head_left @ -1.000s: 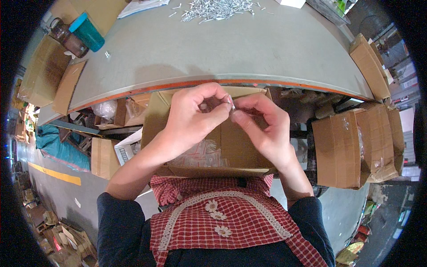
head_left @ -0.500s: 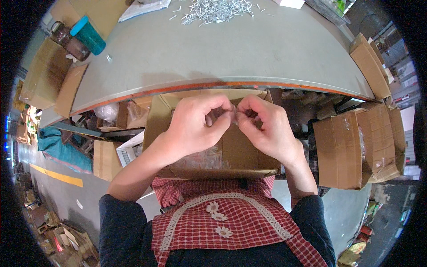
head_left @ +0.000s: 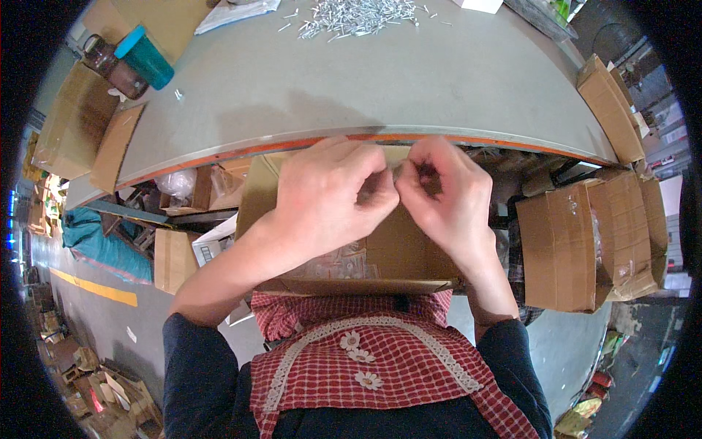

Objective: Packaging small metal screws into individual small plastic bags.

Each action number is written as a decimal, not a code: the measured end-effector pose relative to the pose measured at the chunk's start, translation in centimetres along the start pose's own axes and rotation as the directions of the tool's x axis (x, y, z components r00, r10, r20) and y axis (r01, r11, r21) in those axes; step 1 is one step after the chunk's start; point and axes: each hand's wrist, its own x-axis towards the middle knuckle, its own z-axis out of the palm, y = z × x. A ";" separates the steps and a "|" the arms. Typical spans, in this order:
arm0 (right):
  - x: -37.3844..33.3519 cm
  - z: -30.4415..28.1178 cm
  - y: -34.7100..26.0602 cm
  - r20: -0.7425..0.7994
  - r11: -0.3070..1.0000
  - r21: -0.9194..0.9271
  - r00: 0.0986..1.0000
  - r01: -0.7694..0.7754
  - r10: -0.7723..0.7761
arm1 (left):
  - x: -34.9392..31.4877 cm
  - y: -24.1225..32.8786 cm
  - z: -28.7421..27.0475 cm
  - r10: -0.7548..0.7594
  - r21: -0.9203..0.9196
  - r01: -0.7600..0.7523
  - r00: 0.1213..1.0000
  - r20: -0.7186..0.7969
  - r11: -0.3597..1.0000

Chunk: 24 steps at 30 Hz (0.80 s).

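Observation:
Both hands are held close together above an open cardboard box [head_left: 409, 249], near the table's front edge. My left hand [head_left: 333, 186] is closed in a pinch, thumb against curled fingers. Facing it, my right hand [head_left: 446, 190] pinches in the same way, its fingertips almost touching the left ones. What they hold between them is small and mostly hidden by the fingers, so I cannot make it out. Inside the box, below the hands, lie several small clear plastic bags [head_left: 344, 262].
A pile of small silvery screws or nails [head_left: 358, 16] lies on the grey table [head_left: 409, 84]. At its left stand a teal cup [head_left: 146, 58], a brown bottle [head_left: 110, 62] and a carton [head_left: 77, 121]. More cardboard boxes [head_left: 559, 249] are at the right.
Both hands have risen slightly toward the table edge, and the right one has shifted a little to the right. The clear glint seen between the fingertips earlier is now mostly hidden.

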 end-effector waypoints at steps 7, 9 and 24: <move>2.0 0.4 1.8 0.074 0.765 0.571 0.947 -0.297 0.313 | 3.4 -1.9 0.0 0.238 0.136 -0.229 0.970 -0.056 0.964; 2.3 0.4 2.2 0.096 0.715 0.629 0.943 -0.306 0.320 | 3.7 -2.6 0.3 0.264 0.115 -0.264 0.964 0.013 0.958; 7.9 -1.6 5.2 0.108 0.945 0.317 0.986 0.085 -0.125 | 7.6 -6.1 1.6 -0.157 -0.778 0.527 0.848 0.506 0.340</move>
